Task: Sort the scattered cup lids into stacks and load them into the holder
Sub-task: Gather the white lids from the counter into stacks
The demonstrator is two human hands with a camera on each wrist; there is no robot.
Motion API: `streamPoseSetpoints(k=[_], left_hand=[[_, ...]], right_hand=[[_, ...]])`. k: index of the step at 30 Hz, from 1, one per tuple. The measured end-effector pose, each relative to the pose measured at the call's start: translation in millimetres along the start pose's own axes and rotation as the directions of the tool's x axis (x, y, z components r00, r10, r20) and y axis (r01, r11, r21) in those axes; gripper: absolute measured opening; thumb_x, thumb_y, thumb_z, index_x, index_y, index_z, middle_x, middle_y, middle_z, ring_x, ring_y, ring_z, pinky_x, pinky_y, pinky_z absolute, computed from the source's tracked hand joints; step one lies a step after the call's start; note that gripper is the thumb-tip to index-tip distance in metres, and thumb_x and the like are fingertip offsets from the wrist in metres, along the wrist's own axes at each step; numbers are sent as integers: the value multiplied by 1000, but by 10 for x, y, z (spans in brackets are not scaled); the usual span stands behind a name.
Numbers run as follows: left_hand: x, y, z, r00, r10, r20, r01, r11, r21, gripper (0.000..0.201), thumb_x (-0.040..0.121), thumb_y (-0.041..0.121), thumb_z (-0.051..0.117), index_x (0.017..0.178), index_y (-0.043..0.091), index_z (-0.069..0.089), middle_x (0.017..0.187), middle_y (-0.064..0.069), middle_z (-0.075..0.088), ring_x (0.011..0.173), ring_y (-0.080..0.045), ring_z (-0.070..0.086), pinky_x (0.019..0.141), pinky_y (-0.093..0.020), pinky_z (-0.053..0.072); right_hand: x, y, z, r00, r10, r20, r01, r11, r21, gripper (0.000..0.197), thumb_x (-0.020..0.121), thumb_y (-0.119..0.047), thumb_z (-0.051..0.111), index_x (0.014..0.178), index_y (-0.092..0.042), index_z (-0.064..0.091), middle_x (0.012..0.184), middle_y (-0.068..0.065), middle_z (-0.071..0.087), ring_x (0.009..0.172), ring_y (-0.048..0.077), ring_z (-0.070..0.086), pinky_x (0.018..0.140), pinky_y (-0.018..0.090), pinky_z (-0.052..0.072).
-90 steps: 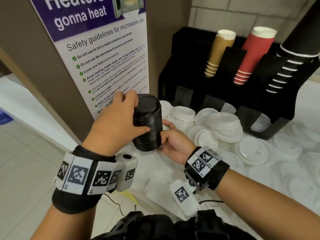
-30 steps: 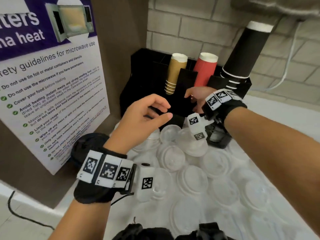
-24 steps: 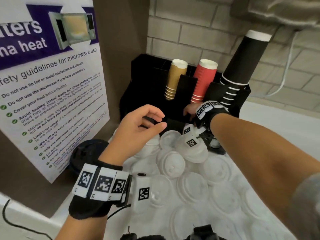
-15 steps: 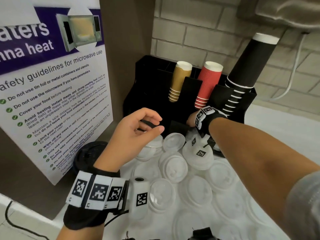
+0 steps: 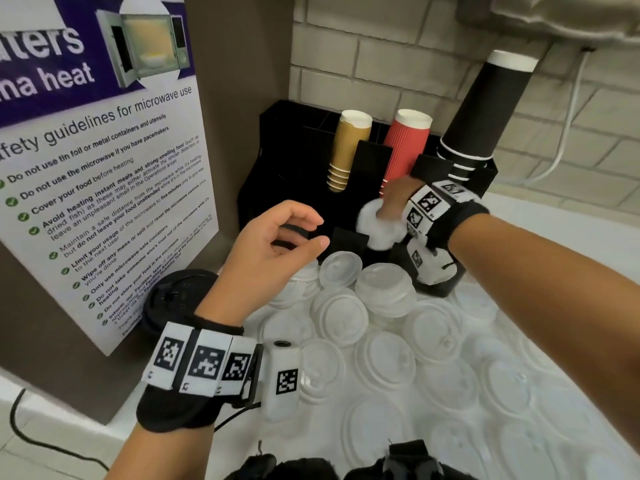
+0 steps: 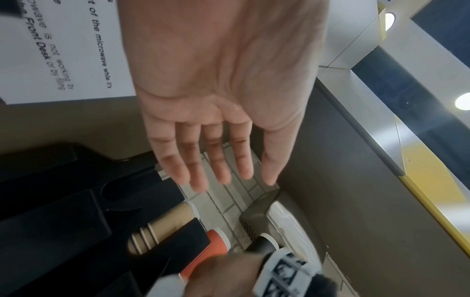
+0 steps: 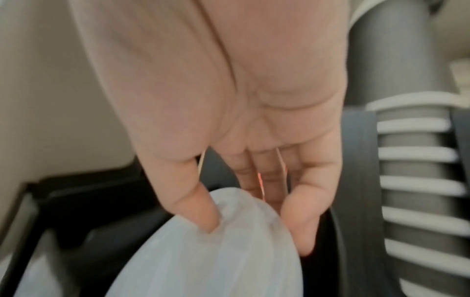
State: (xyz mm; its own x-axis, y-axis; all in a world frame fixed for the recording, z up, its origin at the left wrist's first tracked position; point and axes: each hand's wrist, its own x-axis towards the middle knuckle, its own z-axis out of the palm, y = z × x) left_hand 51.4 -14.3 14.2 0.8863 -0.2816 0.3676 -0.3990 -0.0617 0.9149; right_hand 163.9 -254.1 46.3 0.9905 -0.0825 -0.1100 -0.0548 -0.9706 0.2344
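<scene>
Right hand (image 5: 394, 199): we grip a white lid stack (image 5: 377, 226) by its rim.
Left hand (image 5: 273, 251): ours, loose, empty.
Handling: light, thin, slippery, we judge.

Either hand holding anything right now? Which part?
Right hand holds a white lid stack by its upper edge, thumb against one side. Left hand holds nothing.

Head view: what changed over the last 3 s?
Both hands let go of the black lid stack, now standing by the poster. The right hand reached to the holder and now grips white lids. The left hand hovers empty. Cup stacks unchanged.
</scene>
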Motion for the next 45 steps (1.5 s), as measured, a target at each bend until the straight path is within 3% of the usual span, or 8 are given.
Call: streamPoseSetpoints(k=[7, 10, 13, 17, 21, 27, 34, 45], left_hand=[[46, -78, 205, 955, -258, -145, 217, 943, -251, 62, 72, 56, 61, 130, 41, 43, 133, 5, 52, 114, -7, 58, 94, -31, 50], [44, -76, 275, 929, -359, 89, 345, 755, -558, 50, 81, 62, 50, 126, 41, 59, 126, 5, 65, 116, -18, 62, 89, -38, 55], [-9, -11, 284, 900, -247, 359, 436, 526, -730, 42, 85, 59, 42, 99, 39, 77, 114, 8, 72, 108, -14, 67, 82, -36, 58], [-41, -62, 280, 876, -355, 327, 458, 400, -794, 40, 83, 50, 50, 109, 24, 65, 110, 0, 72, 98, -20, 70, 74, -43, 59], [-21, -98, 179, 877, -474, 77, 319, 456, -831, 34, 77, 48, 56, 92, 17, 59, 85, -6, 57, 81, -21, 57, 81, -37, 47], [10, 3, -19, 947, -315, -56, 142, 569, -810, 44, 85, 52, 48, 112, 18, 55, 91, 0, 56, 84, -16, 55, 89, -35, 46], [-31, 78, -69, 948, -316, -21, 185, 606, -774, 35, 80, 51, 48, 107, 32, 59, 105, -5, 54, 95, -26, 57, 70, -32, 50], [17, 92, -139, 949, -297, -108, 112, 636, -763, 39, 78, 44, 50, 113, 29, 57, 106, 3, 56, 92, -17, 58, 83, -32, 53]], right_hand=[[-658, -20, -424, 988, -150, -40, 146, 804, 576, 24, 93, -24, 55, 107, -6, 62, 91, 8, 62, 87, 27, 65, 66, 28, 54], [-934, -199, -342, 932, -364, -2, 221, 561, 798, 19, 93, -15, 57, 109, -9, 64, 100, 7, 68, 91, 20, 68, 78, 33, 59], [-1034, -361, -251, 895, -439, -82, 344, 561, 753, 23, 89, -13, 62, 112, -14, 65, 99, 1, 68, 85, 14, 67, 73, 28, 59], [-1074, -468, -136, 915, -328, -235, 380, 506, 774, 31, 82, -11, 70, 111, -14, 58, 90, 1, 67, 68, 10, 65, 65, 18, 55], [-1167, -503, -14, 890, -307, -337, 455, 551, 700, 10, 83, -8, 67, 92, -8, 61, 79, -1, 65, 64, 1, 58, 64, 16, 49], [-1372, -752, 436, 711, -699, 75, 666, 703, 249, 52, 80, -39, 71, 126, -21, 54, 120, 1, 54, 110, 19, 47, 88, 32, 40], [-1259, -1164, 710, 825, -558, 85, 556, 830, 56, 75, 82, -63, 52, 139, -18, 35, 126, 10, 50, 120, 29, 37, 96, 45, 28], [-1026, -1391, 661, 818, -560, 132, 551, 829, 97, 71, 79, -66, 55, 136, -30, 34, 113, 9, 59, 113, 32, 45, 90, 43, 31]])
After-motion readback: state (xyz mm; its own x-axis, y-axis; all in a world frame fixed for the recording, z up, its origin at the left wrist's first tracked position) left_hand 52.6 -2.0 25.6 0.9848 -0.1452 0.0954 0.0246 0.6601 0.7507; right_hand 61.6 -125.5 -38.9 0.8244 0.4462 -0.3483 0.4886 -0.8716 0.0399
